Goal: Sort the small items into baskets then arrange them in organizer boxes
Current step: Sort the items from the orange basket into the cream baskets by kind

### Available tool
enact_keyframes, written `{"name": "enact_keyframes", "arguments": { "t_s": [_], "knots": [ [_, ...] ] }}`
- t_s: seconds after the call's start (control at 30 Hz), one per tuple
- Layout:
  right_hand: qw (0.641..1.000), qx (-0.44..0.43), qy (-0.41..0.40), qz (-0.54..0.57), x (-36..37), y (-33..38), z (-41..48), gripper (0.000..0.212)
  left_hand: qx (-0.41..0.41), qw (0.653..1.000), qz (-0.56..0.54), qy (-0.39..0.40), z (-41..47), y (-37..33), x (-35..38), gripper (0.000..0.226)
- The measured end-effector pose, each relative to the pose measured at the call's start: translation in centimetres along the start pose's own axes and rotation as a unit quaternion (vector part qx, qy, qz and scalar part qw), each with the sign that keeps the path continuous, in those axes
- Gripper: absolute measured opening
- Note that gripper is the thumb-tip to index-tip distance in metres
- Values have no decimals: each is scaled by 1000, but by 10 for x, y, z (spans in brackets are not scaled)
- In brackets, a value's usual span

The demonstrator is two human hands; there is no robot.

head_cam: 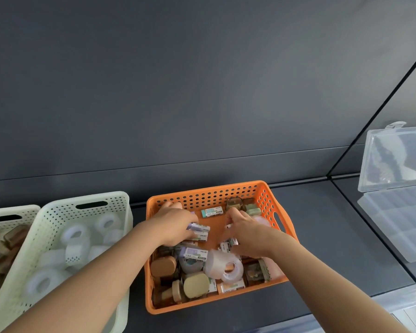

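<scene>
Gripping erasers (198,227), left hand (175,224) sits in orange basket (202,188) beside 2 pale baskets (58,205).

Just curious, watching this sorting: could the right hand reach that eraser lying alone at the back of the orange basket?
Probably yes. The eraser lies uncovered on the floor of the orange basket, close to the right hand, with nothing between them.

bare basket floor (216,223) centre, clutter (195,272) nearside

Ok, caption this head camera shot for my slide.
Sorting the orange basket: left hand grips boxed erasers, right hand reaches in, beside a pale basket of tape rolls.
</scene>
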State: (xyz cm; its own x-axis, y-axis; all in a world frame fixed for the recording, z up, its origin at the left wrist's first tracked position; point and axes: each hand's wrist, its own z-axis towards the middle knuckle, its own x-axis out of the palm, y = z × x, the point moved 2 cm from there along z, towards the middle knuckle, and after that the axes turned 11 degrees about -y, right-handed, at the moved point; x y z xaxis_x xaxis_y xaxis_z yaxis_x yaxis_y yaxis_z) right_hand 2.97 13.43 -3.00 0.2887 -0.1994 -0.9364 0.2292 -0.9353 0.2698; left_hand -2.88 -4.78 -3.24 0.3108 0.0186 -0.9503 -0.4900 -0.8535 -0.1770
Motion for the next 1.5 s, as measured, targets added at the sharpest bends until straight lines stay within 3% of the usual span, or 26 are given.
{"name": "enact_keyframes", "arguments": {
  "t_s": [0.07,0.23,0.53,0.97,1.2,1.4,1.5],
  "knots": [
    [1000,-8,-12,-8,1,-1,0,36,-16,999,-28,-29,-4,5,1,18],
    [1000,7,-15,-25,0,-4,2,28,-38,991,-94,-92,-18,10,-1,41],
    [994,9,-26,-109,0,14,-1,25,-38,972,-142,-184,-53,10,-7,46],
    [993,63,-100,-9,-4,6,-14,15,-25,957,-190,-216,-69,3,-3,40],
    [976,-16,-214,29,-62,46,-1,8,-81,905,-278,-312,-98,31,-14,39],
    [989,46,-139,7,-39,51,24,15,-92,910,-281,-290,-115,53,-8,20],
    [982,82,-165,41,-24,45,28,16,-84,923,-250,-280,-110,54,-5,23]
  ]
}}
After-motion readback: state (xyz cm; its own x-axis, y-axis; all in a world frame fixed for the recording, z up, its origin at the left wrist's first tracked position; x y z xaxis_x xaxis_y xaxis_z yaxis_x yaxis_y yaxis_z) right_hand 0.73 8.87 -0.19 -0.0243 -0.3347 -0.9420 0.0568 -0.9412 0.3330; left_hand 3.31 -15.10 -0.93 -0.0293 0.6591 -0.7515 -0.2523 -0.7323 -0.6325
